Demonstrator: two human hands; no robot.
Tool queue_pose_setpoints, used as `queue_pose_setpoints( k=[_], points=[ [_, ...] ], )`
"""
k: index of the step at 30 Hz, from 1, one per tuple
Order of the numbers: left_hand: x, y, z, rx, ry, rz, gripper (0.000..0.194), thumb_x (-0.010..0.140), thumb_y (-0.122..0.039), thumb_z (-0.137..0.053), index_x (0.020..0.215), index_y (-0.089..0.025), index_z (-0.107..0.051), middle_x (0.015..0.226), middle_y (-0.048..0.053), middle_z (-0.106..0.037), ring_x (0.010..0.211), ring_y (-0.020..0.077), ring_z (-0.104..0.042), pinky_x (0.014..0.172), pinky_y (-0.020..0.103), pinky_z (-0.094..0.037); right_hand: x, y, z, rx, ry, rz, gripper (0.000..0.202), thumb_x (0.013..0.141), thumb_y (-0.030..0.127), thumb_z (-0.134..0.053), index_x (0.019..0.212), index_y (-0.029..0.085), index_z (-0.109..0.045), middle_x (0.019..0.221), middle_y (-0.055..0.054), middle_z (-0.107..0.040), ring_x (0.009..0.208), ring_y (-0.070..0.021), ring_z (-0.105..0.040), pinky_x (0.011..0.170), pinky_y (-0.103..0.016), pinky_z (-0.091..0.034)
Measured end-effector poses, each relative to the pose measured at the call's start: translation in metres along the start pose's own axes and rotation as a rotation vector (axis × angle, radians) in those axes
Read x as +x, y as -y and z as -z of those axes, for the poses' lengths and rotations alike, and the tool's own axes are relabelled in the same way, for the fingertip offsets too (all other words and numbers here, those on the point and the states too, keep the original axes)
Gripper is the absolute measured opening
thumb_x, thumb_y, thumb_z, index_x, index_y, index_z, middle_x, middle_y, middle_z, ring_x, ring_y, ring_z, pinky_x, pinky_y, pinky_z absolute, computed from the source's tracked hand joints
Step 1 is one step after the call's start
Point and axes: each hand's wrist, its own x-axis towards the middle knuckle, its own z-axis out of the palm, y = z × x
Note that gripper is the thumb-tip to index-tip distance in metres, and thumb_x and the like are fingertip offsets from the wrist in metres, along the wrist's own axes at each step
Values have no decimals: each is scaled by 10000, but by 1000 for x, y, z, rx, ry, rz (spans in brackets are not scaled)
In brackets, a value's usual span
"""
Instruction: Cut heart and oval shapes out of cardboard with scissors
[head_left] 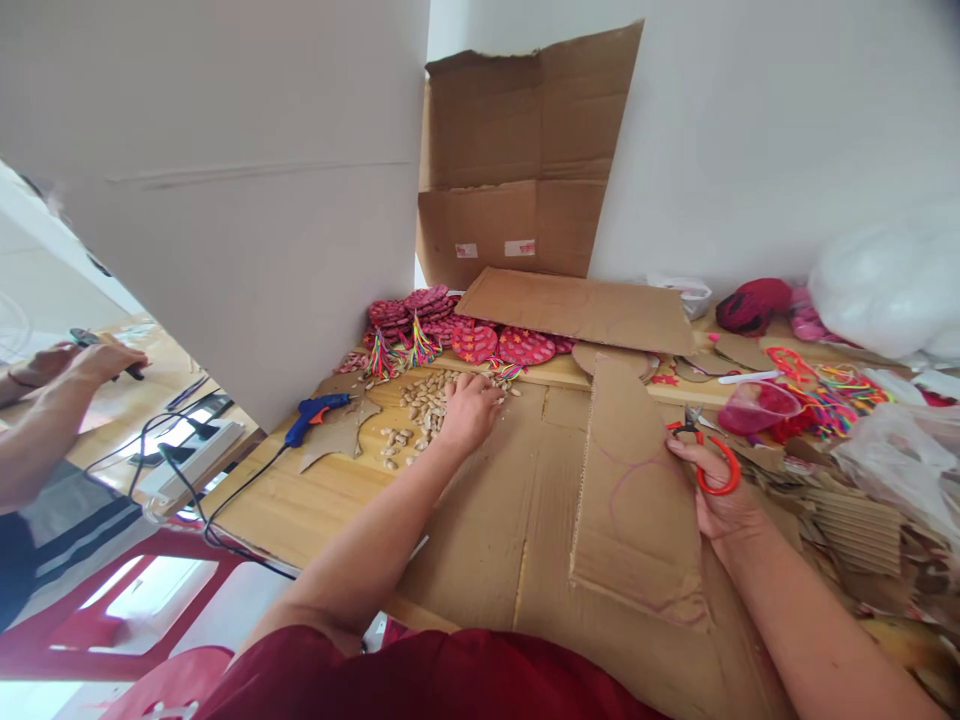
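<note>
The left hand (472,408) is at the right side of the pale nuts (426,400) on the wooden surface (315,510), fingers curved downward; whether they pinch anything cannot be told. The right hand (726,512) has its fingers closed around orange-handled scissors (735,470), beside the purple-marked cardboard piece (637,510). A blue glue gun (309,415) lies left of the nuts.

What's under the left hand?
Around the left hand, pale nut-like pieces show: most to its left, a few beyond its fingers. Whatever lies directly beneath the palm is covered, so I cannot tell.
</note>
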Motion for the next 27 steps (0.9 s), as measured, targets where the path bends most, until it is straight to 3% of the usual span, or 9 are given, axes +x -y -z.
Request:
queue_pose_setpoints(
  k=[3, 6, 10, 14, 17, 20, 22, 25, 27],
  points=[
    [15, -10, -10, -36, 36, -78, 321, 891, -149, -580, 1079, -347, -747, 1204, 66, -677, 1206, 294, -485, 1015, 512, -337, 0, -2, 2, 12, 20, 3, 186, 597, 287, -786, 775, 252, -747, 738, -37, -794, 868, -361, -769, 844, -507, -613],
    [24, -14, -12, -88, 10, -67, 311, 863, -83, -550, 974, -273, -770, 1166, 118, -688, 1199, 322, -502, 1032, 547, -330, -1, -3, 2, 26, 48, 14, 198, 610, 290, -788, 799, 242, -752, 726, -34, -791, 844, -349, -772, 835, -501, -612],
    [20, -26, -4, -245, -37, -38, 270, 945, -211, -508, 1037, -220, -762, 1079, 129, -722, 1097, 283, -589, 978, 446, -432, -3, -4, 0, 48, 90, 35, 212, 650, 303, -785, 848, 233, -750, 715, -31, -787, 821, -322, -773, 822, -479, -607],
    [-1, -54, 8, -451, 18, -7, 459, 1006, -467, -411, 906, -181, -755, 664, 33, -682, 642, 185, -635, 637, 282, -486, -6, -5, -3, 67, 125, 49, 199, 666, 305, -776, 840, 224, -725, 739, -27, -787, 823, -302, -769, 823, -452, -598],
    [-15, -73, 17, -591, 82, -43, 544, 990, -559, -380, 832, -194, -752, 747, 30, -716, 730, 194, -669, 685, 276, -498, -7, -5, -6, 77, 152, 51, 184, 656, 302, -769, 802, 214, -700, 758, -29, -785, 817, -288, -763, 826, -432, -587],
    [-23, -86, 23, -975, 230, 26, 551, 937, -629, -439, 730, -204, -720, 790, 44, -720, 827, 233, -661, 792, 323, -503, -7, -8, -7, 71, 197, 36, 203, 653, 295, -770, 813, 189, -704, 776, -52, -782, 789, -274, -756, 792, -415, -584],
    [-28, -94, 25, -1165, 428, 92, 528, 884, -661, -514, 722, -209, -733, 772, 50, -725, 790, 244, -662, 760, 341, -515, -7, -11, -6, 66, 213, 44, 200, 656, 289, -774, 812, 186, -703, 773, -45, -778, 764, -255, -750, 767, -390, -580],
    [-36, -105, 25, -1343, 822, 102, 415, 803, -571, -700, 1004, -217, -781, 990, 83, -771, 949, 287, -699, 874, 392, -533, -4, -12, -4, 56, 226, 78, 182, 679, 301, -777, 808, 197, -704, 769, -22, -773, 763, -241, -747, 769, -367, -569],
    [-40, -108, 24, -1413, 920, 129, 457, 772, -525, -756, 1115, -223, -757, 1114, 99, -761, 1033, 297, -699, 941, 418, -530, -1, -11, -2, 44, 231, 103, 188, 726, 359, -770, 810, 201, -712, 765, -20, -772, 788, -251, -748, 795, -377, -563]
  ],
)
